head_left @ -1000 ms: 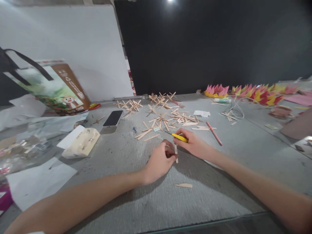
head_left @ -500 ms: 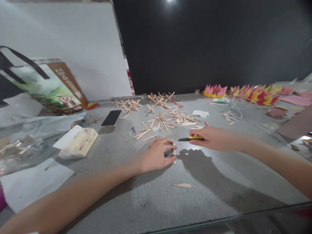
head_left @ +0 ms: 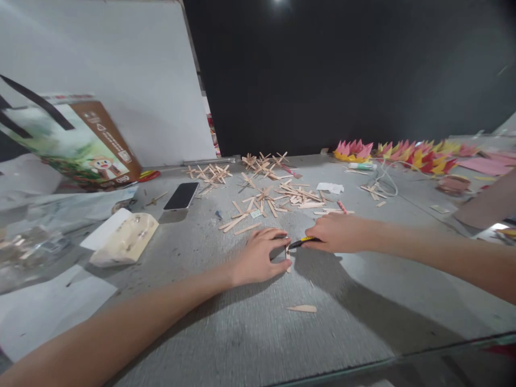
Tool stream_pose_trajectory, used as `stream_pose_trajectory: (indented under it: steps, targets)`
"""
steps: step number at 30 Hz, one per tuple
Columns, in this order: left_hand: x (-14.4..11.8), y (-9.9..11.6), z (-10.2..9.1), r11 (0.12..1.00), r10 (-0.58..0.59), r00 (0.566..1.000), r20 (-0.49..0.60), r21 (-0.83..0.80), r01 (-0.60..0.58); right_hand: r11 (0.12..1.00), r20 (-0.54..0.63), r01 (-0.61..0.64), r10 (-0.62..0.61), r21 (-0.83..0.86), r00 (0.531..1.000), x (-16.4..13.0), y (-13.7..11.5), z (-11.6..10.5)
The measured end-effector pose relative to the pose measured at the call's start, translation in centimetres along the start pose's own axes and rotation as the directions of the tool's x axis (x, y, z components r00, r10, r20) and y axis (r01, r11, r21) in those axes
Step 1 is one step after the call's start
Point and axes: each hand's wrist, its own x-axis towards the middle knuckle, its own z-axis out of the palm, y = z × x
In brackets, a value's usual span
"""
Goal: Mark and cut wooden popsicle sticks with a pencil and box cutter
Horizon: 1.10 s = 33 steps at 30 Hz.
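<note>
My left hand pins a popsicle stick to the grey table, fingers at its far end and thumb at its near end. In my right hand is a yellow and black utility knife, its tip at the middle of that stick. The fingers of this hand are wrapped round the handle. A popsicle stick cut to a point lies nearer the table's front edge. Beyond my hands are a loose heap of popsicle sticks and several star-like stick shapes.
On the left stand a phone, a cream block-like pack, plastic wrapping and a printed bag. Pink and yellow folded-paper pieces, a glue stick and a white cable lie at the back right.
My right hand has moved left and slightly nearer, bringing the knife tip onto the stick. My left hand still holds the stick in place. The view has shifted a little.
</note>
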Motion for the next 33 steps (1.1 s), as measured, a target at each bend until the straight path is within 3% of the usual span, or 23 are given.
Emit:
stream_pose_trajectory:
  steps: [8, 17, 25, 30, 33]
  targets:
    - [0.0, -0.1, -0.1, 1.000, 0.005, 1.000, 0.007, 0.014, -0.005, 0.999, -0.018, 0.000, 0.001, 0.050, 1.000, -0.1, 0.4, 0.7]
    - [0.1, -0.1, -0.1, 1.000, 0.007, 1.000, 0.013, 0.027, -0.007, 0.985, 0.003, 0.080, -0.081, -0.154, 0.997, 0.0, 0.4, 0.4]
    - [0.1, 0.5, -0.5, 0.995, -0.014, 0.999, 0.045, 0.096, 0.009, 0.923, 0.088, 0.172, -0.151, -0.343, 0.985, 0.3, 0.1, -0.1]
    - [-0.2, 0.4, -0.1, 0.985, 0.025, 0.998, 0.049, 0.172, -0.033, 0.892, 0.131, 0.156, -0.110, -0.424, 0.985, 0.3, -1.3, -0.7]
    - [-0.4, 0.5, 0.0, 0.970, 0.037, 0.997, 0.070, 0.238, -0.052, 0.923, 0.171, 0.121, -0.061, -0.366, 0.983, 0.0, -1.9, -1.6]
